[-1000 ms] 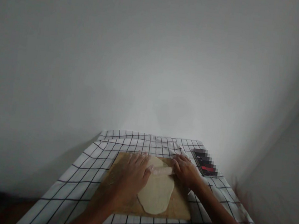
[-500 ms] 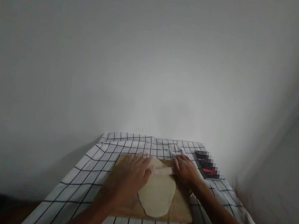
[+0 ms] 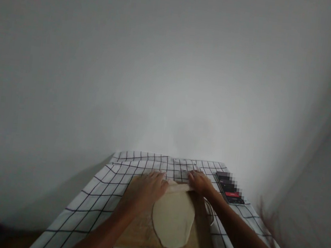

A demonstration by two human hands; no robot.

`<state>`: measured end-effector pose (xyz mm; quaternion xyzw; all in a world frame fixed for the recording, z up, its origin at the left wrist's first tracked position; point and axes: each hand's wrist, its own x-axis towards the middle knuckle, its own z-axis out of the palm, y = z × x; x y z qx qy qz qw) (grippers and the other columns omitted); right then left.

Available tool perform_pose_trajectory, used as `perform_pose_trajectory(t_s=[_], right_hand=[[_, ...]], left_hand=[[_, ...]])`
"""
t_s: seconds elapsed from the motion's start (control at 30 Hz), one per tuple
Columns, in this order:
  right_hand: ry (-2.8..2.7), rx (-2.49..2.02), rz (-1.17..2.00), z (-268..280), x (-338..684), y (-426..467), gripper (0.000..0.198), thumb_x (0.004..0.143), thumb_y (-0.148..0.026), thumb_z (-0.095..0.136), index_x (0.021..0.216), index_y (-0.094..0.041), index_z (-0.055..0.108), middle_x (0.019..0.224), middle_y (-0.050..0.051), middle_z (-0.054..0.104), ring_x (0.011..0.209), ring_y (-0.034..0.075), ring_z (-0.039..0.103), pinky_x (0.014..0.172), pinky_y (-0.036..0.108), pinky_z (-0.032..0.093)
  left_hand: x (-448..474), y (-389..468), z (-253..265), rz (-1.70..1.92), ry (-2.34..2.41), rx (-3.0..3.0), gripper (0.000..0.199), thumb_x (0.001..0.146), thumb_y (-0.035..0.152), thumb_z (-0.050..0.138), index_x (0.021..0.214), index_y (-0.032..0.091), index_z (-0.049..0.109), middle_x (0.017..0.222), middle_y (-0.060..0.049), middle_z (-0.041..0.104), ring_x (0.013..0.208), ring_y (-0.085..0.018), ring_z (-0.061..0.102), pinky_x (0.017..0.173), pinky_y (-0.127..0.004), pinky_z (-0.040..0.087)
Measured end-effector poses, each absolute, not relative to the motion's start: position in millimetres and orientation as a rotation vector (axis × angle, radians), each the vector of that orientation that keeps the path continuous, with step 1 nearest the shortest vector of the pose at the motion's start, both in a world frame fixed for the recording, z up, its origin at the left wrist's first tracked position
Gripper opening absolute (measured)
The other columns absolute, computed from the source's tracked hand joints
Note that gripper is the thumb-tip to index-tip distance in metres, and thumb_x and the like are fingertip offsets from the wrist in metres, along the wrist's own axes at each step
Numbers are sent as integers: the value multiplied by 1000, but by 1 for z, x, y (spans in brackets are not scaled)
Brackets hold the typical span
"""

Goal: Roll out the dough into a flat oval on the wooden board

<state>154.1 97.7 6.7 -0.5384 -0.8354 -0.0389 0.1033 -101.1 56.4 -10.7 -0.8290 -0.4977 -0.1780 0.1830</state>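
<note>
A flattened sheet of pale dough lies on a wooden board. Across its far end rests a light-coloured rolling pin, of which only the middle shows between my hands. My left hand presses down over the pin's left part, fingers pointing away from me. On the pin's right part is my right hand, its fingers curled over the end. Both hands cover the pin's ends.
The board lies on a white cloth with dark grid lines. A phone, partly pixelated, is at the right edge. Something thin and looped shows beside the board under my right forearm. A plain wall stands behind the table.
The rolling pin and both hands have moved a little farther away, towards the board's far edge. More of the dough shows in front of the pin. The view has tipped slightly upward.
</note>
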Motion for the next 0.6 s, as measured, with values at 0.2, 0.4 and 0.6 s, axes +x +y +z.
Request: perform_pose_trajectory(t_s=[0.2,0.4,0.6], right_hand=[[-2357,-1478,-227,-2,165,26,35,106,-22,35,120,-16,66,134,15,65,133,26,53,113,46,42],[-2219,-1334,-198,-12,166,-44,30,102,-21,43,121,-22,67,133,11,65,131,26,56,110,48,49],[-2254,-1221,-162,-20,186,-102,50,101,-29,48,151,-29,44,147,5,58,135,24,54,108,40,53]], left_hand=[[-92,9,-8,-625,-1344,-2286,33,101,27,48,131,20,60,138,-14,64,132,-28,57,112,-51,44],[-113,-52,-4,-531,-1118,-2330,58,102,41,46,157,24,36,157,-5,47,139,-28,51,114,-48,44],[-128,-88,-11,-474,-931,-2343,65,99,37,48,160,25,28,158,2,44,139,-21,50,115,-34,44]])
